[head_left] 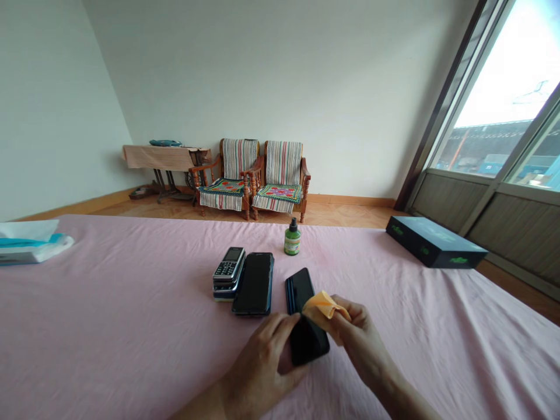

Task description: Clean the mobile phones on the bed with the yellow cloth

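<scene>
A black smartphone [307,344] is in front of me, its glossy dark face up. My left hand [262,364] grips it by its left side, fingertips near the middle of that edge and thumb at the near end. Pinched in my right hand [361,332] is a folded orange cloth [322,303], which lies over the phone's right side and hides part of it. Just left of the phone, another black smartphone [254,283] lies on top of a stack. Beside that, a keypad phone [228,267] tops a second stack of phones.
A green spray bottle [293,239] stands upright beyond the phones on the pink cloth [131,326]. A black box [437,242] is at the right, a white and blue packet [32,242] at the far left. Two wooden chairs [280,192] stand by the wall.
</scene>
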Motion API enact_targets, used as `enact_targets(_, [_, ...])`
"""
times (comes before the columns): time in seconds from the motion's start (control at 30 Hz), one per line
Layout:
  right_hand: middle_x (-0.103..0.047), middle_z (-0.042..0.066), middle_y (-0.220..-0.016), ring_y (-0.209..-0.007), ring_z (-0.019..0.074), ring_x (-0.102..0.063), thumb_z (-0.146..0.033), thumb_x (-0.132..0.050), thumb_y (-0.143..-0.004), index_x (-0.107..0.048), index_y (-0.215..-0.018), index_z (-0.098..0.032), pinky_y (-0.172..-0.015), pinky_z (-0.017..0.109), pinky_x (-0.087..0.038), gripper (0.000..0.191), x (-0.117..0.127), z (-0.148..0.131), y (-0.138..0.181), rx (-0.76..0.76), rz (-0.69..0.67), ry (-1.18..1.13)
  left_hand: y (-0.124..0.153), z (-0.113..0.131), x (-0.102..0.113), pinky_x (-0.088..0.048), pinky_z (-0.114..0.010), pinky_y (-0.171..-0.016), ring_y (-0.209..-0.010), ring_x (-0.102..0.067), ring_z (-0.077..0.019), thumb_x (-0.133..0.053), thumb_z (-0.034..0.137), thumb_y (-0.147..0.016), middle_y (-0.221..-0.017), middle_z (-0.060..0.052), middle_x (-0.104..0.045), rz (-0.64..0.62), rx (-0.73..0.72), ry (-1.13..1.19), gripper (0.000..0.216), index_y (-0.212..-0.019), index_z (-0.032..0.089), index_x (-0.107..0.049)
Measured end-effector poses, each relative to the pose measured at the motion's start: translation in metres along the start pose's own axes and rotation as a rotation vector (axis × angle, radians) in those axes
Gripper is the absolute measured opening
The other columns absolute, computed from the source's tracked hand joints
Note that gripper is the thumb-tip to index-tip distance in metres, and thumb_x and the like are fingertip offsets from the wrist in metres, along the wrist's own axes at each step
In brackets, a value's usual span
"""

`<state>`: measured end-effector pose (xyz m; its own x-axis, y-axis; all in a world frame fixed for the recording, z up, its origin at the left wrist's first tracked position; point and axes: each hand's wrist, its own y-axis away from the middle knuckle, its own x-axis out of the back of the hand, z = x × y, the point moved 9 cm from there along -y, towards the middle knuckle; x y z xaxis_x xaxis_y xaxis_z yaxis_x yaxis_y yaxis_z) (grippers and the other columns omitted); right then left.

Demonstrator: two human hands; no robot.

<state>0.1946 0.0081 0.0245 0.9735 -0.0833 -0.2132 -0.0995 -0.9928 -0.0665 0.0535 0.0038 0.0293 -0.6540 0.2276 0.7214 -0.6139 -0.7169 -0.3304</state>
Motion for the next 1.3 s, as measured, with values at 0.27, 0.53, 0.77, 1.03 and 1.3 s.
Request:
enact_targets(0.27, [-0.051,-0.002,-0.065,-0.058,0.0085,-0.039,-0.018,-0.063,-0.071,-0.069,-0.066,-0.016,-0.052,0.02,-0.029,0.008,-0.037,-0.008,0.01,0.048,-0.225,0.029,0.005,-0.009,0.003,-0.044,-0.046,-0.101,-0.123,-0.048,-0.0303,-0.053,0.02,-0.083,-0.131,-0.016,-0.051,0.093,0.052,-0.117,0.065,-0.143,0.014,-0.028])
enact_targets(0.53, [-0.062,0.003,-0.074,-0.072,0.0159,-0.053,-0.02,-0.058,-0.07,-0.074,-0.077,-0.018,-0.063,0.024,-0.039,0.018,-0.005,-0.01,-0.009,0.132,0.022,0.153,0.007,-0.009,0.008,-0.051,-0.036,-0.086,-0.097,-0.064,-0.0243,-0.04,0.012,-0.086,-0.099,-0.01,-0.067,0.106,0.057,-0.094,0.065,-0.147,0.014,-0.018])
enact_targets(0.77, [-0.059,0.005,-0.08,-0.074,0.0173,-0.056,-0.015,-0.054,-0.075,-0.075,-0.086,-0.02,-0.062,0.027,-0.042,0.025,-0.001,-0.048,-0.059,0.52,0.154,0.607,0.014,-0.006,0.002,-0.05,-0.029,-0.063,-0.055,-0.059,-0.0181,-0.039,0.014,-0.086,-0.065,-0.001,-0.062,0.043,0.019,-0.108,0.064,-0.147,0.011,-0.019])
enact_targets(1.03, [-0.057,0.009,-0.09,-0.08,0.0184,-0.056,-0.008,-0.044,-0.087,-0.068,-0.111,-0.017,-0.071,0.031,-0.048,0.035,-0.035,-0.037,-0.05,0.835,-0.002,0.912,0.011,-0.001,0.003,-0.047,-0.026,-0.054,-0.061,-0.064,-0.0191,-0.038,0.013,-0.084,-0.083,-0.008,-0.069,0.04,-0.035,-0.104,0.069,-0.148,0.011,-0.014])
enact_targets(1.3, [-0.057,0.008,-0.094,-0.086,0.0197,-0.054,-0.002,-0.04,-0.088,-0.056,-0.125,-0.02,-0.074,0.032,-0.051,0.044,-0.059,-0.032,0.006,0.843,-0.1,0.887,0.015,-0.007,0.001,-0.053,-0.035,-0.078,-0.093,-0.067,-0.0239,-0.039,0.015,-0.088,-0.113,-0.012,-0.066,0.113,-0.025,-0.145,0.065,-0.148,0.018,-0.014])
